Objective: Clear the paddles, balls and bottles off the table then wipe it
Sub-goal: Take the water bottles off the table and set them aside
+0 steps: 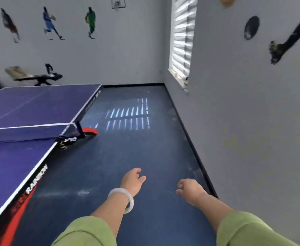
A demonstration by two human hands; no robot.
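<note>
Green sleeves (85, 231), smooth white bangle (130, 201); my left hand (134, 180) and right hand (190, 189) hang loose and empty beside the flat blue desk (21, 107).

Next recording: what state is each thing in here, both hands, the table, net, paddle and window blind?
left hand: open, holds nothing, over the floor.
right hand: loosely curled, holds nothing.
table: set up flat, net fitted.
net: upright, stretched across the table.
red paddle: juts past the table's edge by the net post; what supports it cannot be told.
blind: lowered, light passing between slats.
</note>
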